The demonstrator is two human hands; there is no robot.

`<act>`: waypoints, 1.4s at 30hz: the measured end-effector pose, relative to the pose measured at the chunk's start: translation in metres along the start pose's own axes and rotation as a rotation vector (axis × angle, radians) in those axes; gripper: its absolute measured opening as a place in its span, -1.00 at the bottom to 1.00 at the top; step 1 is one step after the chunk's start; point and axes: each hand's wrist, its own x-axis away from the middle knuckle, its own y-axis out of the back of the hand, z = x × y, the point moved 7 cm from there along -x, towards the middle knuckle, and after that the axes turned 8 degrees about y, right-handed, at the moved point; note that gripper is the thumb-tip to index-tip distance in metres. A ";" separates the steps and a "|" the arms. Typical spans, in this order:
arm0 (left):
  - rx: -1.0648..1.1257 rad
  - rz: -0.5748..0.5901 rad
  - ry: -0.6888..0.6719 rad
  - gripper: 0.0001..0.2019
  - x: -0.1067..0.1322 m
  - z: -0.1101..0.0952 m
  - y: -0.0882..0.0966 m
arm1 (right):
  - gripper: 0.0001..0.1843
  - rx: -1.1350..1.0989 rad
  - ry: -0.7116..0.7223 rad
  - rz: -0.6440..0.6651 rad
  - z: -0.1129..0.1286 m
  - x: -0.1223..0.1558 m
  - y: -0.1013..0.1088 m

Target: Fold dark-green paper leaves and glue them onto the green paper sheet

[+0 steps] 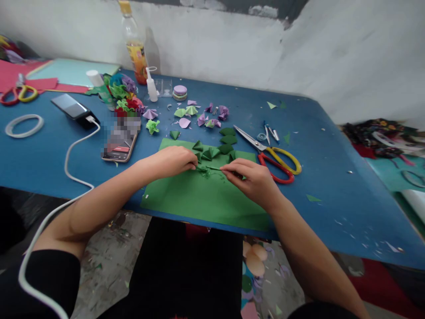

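Both my hands rest on a green paper sheet [199, 197] at the front of a blue table [332, 190]. My left hand [172, 160] is closed in a pinch on one end of a small green paper piece [204, 170]. My right hand [250, 177] is closed on a thin stick-like tool whose tip lies across that piece. Several folded green paper leaves [215, 149] sit just behind my fingers on the sheet.
Red and yellow scissors [272, 155] lie right of the sheet, with tweezers [270, 133] behind. A phone [121, 144] and a charging device [75, 108] with white cable sit left. Purple paper bits [206, 116], a glue bottle [152, 86], a drink bottle [134, 44] and paper flowers [122, 95] stand behind.
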 end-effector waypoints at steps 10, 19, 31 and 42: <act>0.036 -0.120 -0.062 -0.75 0.001 -0.007 0.008 | -0.82 -0.084 -0.024 -0.004 -0.002 0.001 -0.002; 0.120 -0.145 -0.124 -0.74 0.005 -0.008 0.014 | -0.83 -0.132 -0.073 -0.051 -0.007 0.001 0.006; 0.100 -0.124 0.051 -0.76 0.003 0.005 0.017 | -0.83 -0.213 -0.227 -0.158 -0.026 0.006 0.006; 0.038 -0.018 -0.013 -0.80 -0.001 0.003 0.001 | -0.79 0.030 -0.042 0.191 -0.018 0.005 -0.018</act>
